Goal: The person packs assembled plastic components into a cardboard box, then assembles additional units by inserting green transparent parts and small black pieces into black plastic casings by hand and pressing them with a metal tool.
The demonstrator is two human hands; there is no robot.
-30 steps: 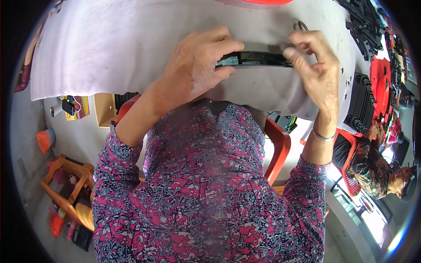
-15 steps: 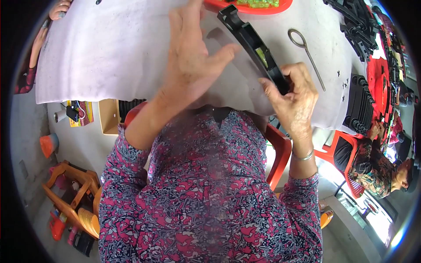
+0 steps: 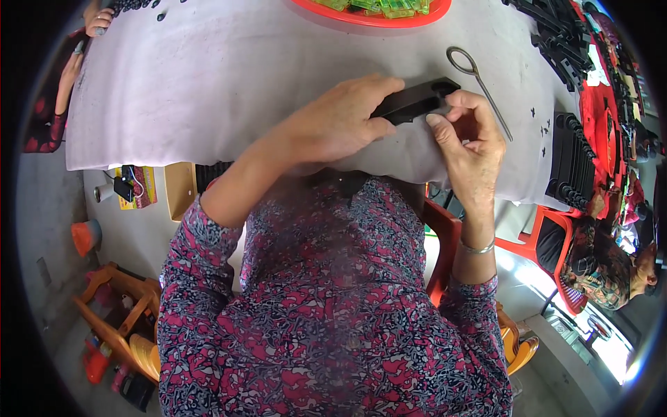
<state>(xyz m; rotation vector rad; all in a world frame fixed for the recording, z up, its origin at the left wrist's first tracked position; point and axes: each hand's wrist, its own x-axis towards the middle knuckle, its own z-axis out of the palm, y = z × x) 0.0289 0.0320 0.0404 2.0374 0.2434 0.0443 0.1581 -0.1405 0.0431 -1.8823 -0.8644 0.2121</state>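
Observation:
A long black plastic housing (image 3: 408, 103), shaped like a small spirit level's body, lies slanted just above the cloth, its right end farther from me. My left hand (image 3: 340, 118) grips its left end, thumb on the near side and fingers on the far side. At the right end, my right hand (image 3: 474, 135) has its thumb and forefinger closed against the housing. Whether a small piece sits between those fingertips cannot be made out. The yellow-green insert seen in it earlier is hidden now. Beyond my right hand lies a metal rod with a looped end (image 3: 479, 76).
A red tray (image 3: 375, 26) of clear yellow-green pieces stands at the far edge. Black parts (image 3: 556, 42) are heaped far right, with stacked black pieces (image 3: 571, 163) nearer. Small black bits (image 3: 544, 128) dot the cloth (image 3: 174, 104). Another person's hand (image 3: 99, 22) is at far left.
The housing has turned from steep to nearly level, and its open side has turned from view. My left hand came down from the far side onto its left end; my right hand has shifted its grip.

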